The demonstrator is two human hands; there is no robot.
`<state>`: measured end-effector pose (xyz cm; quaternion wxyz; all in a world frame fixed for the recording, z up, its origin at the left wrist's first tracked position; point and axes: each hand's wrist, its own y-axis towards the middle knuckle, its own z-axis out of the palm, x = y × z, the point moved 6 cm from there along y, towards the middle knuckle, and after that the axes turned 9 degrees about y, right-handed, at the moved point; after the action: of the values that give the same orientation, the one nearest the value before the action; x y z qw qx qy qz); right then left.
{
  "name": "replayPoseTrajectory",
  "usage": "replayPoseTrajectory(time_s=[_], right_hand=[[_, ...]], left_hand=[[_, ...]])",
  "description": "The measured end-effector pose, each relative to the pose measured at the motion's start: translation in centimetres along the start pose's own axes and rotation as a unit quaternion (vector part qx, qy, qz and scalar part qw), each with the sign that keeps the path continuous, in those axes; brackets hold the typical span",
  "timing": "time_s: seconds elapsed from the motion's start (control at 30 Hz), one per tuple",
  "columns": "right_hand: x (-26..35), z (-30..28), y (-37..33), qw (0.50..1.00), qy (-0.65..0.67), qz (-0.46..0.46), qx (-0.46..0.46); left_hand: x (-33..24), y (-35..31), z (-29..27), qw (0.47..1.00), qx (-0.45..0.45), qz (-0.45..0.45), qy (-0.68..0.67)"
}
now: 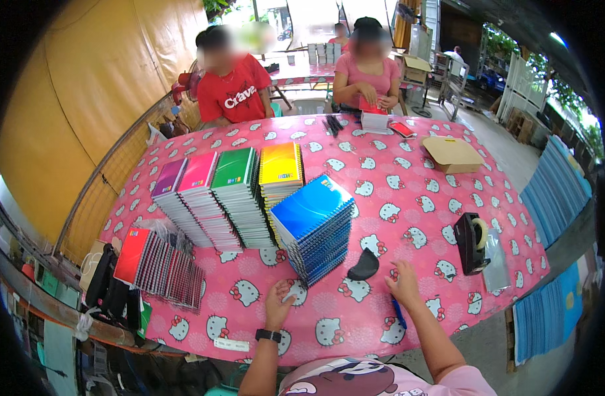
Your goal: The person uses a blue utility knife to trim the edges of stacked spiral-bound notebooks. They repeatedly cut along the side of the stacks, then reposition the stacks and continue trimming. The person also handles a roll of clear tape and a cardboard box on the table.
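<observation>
A tall stack of blue spiral notebooks (313, 218) stands on the table in front of me. Just below its near corner is my left hand (280, 305), fingers curved but apart, with a dark watch on the wrist. Something small and whitish shows by its fingertips; I cannot tell whether it is part of the tablecloth print. My right hand (403, 282) is over the cloth with fingers spread and nothing in them. A black half-moon-shaped object (364, 264) lies between the hands, nearer the right. Beside the right wrist lies a blue pen (399, 313).
Purple, pink, green and yellow notebook stacks (235, 168) stand left; red notebooks (158, 267) lean at the near left. A tape dispenser (472, 243), plastic sheet (496, 261) and cardboard box (453, 154) are right. Across the pink table (329, 333), one person handles red-topped items (374, 119); another sits beside.
</observation>
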<state>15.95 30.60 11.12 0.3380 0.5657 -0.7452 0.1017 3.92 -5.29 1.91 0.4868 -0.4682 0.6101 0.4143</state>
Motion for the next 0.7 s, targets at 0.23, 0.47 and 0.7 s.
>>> replayPoseTrajectory(time_s=[0.23,0.47,0.7], right_hand=[[-6.6,-4.1,-9.9,0.973,-0.145,0.135,0.122],[-3.8,-2.4,-9.4,0.994,-0.049,0.014,0.099],[-3.7,-2.2,-9.3,0.989,-0.095,-0.023,0.115]], left_hand=[[-6.0,-3.1,4.9,0.973,-0.097,0.081,0.194],[-3.8,-1.9,6.1,0.908,-0.239,0.052,0.339],[-4.3,-1.7,6.3,0.922,-0.25,0.041,0.293]])
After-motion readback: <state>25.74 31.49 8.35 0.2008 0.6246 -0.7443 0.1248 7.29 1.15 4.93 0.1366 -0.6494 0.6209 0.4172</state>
